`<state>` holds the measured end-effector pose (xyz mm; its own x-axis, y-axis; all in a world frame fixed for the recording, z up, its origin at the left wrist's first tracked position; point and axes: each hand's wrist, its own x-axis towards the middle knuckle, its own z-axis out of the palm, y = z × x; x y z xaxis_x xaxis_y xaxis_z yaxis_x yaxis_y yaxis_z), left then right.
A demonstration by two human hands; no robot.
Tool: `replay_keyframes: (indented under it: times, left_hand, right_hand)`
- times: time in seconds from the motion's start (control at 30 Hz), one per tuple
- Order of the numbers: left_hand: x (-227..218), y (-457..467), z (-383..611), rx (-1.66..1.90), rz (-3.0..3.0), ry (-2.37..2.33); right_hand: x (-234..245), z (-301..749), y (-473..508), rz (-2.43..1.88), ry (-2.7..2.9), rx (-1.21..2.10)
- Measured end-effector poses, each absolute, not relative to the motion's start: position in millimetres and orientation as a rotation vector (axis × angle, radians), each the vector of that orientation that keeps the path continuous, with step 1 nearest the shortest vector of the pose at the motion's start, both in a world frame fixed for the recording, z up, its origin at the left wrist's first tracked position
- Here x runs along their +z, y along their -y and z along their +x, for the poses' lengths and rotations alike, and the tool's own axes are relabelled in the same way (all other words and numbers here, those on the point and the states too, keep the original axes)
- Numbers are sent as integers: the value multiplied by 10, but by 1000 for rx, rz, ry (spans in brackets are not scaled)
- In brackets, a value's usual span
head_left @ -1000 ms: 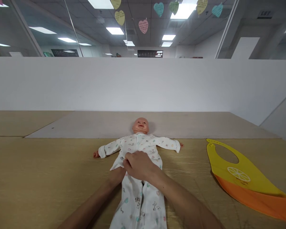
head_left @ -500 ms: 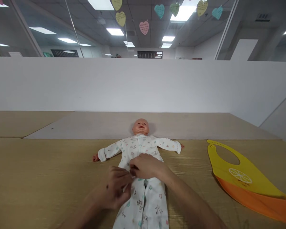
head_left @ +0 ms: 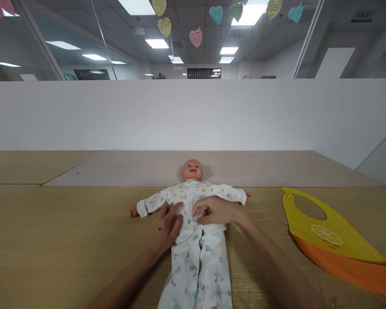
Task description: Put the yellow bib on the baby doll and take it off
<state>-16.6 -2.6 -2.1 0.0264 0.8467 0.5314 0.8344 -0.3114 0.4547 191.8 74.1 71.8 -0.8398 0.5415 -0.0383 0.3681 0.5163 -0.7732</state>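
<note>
A baby doll lies on its back, arms spread, its head away from me. It wears a white printed baby top with a front seam, above matching trousers that run out of the bottom of the picture. My left hand rests against the left side of the top at the belly, thumb and fingers apart. Across from it, my right hand lies over the right side of the top. Its fingers are curved, with a gap between thumb and forefinger and nothing visible in it.
A yellow silicone bib with an orange pocket lies at the right of the wooden table. Behind the table stands a white partition with glass above it. Paper hearts hang on the glass.
Both hands have moved up the doll's body, from the waist to the belly and chest. They have come apart from each other, and more of the lower top and trousers shows.
</note>
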Motion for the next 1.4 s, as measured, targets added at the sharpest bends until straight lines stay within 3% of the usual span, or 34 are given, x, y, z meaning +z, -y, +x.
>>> replay_keyframes:
  times: [0.17,0.23,0.4,0.63,0.83,1.07,1.27,1.4]
  left_hand:
    - [-31,13,-192,1033,1875,-1998]
    - [-69,-6,-222,1010,1790,-1909]
    - [-142,-120,-266,1049,1707,-1766]
    - [-70,-359,-354,1144,1683,-1767]
    - [-132,-152,-373,1064,1802,-1792]
    - [-50,-13,-449,729,1957,-1765]
    - [-32,87,-571,969,1944,-1718]
    - [-45,64,-714,913,2017,-1460]
  right_hand:
    - [311,2283,-813,-1225,2073,878]
    - [190,2333,-781,-1327,2043,900]
    - [28,2174,-722,-1189,2003,1087]
    - [-356,1959,-778,-1250,1892,920]
    - [-224,2036,-626,-1248,1918,910]
    - [-2,2162,-459,-1092,2342,667]
    - [-64,2184,-479,-1043,2285,512]
    - [-223,2207,-533,-1030,2148,453]
